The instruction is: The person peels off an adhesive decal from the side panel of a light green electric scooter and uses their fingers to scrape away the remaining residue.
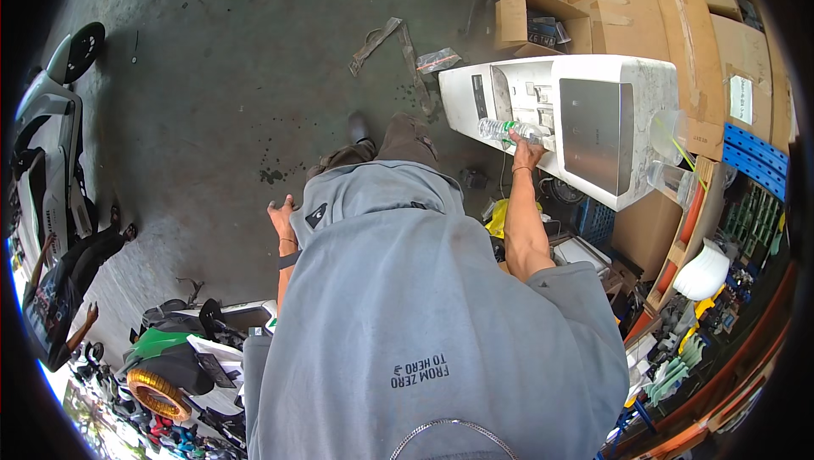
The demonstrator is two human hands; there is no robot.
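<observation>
My right hand (527, 153) is wrapped round a clear plastic bottle (496, 129) with a bit of green on it. The bottle lies sideways in the picture, within the recess of a white water dispenser (653, 78) that has a dark grey front panel. Small taps or levers (539, 94) show just beyond the bottle; whether it touches them I cannot tell. My left hand (282, 216) hangs beside my hip, holding nothing, its fingers loosely apart.
Cardboard boxes (627, 11) stack behind the dispenser, one open box (543, 23) among them. Clear plastic containers (670, 178) sit beside it. Flattened cardboard strips (376, 44) lie on the floor. Motorbikes (59, 155) and another person (72, 290) are at the left.
</observation>
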